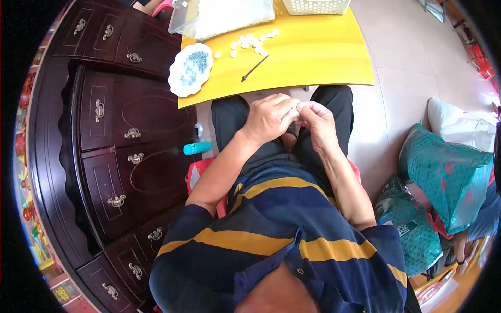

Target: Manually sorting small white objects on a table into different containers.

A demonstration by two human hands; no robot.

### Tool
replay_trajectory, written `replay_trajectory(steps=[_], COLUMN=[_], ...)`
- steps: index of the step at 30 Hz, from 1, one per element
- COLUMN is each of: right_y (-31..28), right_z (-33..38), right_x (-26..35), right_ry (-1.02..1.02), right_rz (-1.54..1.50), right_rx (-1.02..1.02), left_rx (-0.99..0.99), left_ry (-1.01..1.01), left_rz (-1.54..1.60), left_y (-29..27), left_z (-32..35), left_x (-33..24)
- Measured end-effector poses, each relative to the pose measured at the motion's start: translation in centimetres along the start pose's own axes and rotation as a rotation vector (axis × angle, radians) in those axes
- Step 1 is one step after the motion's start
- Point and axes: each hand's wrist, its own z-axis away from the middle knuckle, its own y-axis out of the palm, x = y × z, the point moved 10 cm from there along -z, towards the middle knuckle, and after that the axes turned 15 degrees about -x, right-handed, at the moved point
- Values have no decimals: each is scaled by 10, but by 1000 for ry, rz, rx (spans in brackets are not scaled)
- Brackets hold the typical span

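Above my lap, just off the near edge of the yellow table [323, 68], my two hands meet fingertip to fingertip. My left hand [269, 117] is closed, its thumb and fingers pinched together. Against it, my right hand [319, 124] pinches too. Whatever lies between the fingertips is too small and covered to name. On the table are several small white pieces [250, 40] in a loose group. Nearer to me lies a thin dark stick-like tool [254, 69]. A white scalloped plate [176, 78] at the left holds many tiny blue-grey bits.
A clear plastic tub [182, 23] of white pieces and a cream perforated basket [317, 6] stand at the table's far side. Dark wooden drawers [151, 104] line my left. A turquoise bottle [197, 148] is beside my leg. Stuffed teal bags [443, 172] sit on the right.
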Motion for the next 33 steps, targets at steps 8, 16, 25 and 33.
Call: replay_trajectory(steps=[8, 16, 25, 33], right_y=[-2, 2, 3, 3], right_z=[-2, -2, 1, -1], right_x=[1, -4, -3, -1], right_ry=[-56, 16, 65, 84], right_rz=[-14, -15, 23, 16], right_rx=[0, 3, 69, 79], left_rx=[-21, 71, -3, -190], left_ry=[-185, -258, -439, -542], left_rz=[116, 183, 185, 370], left_y=[1, 9, -10, -18], left_z=[0, -9, -143, -182], left_x=[15, 34, 111, 145])
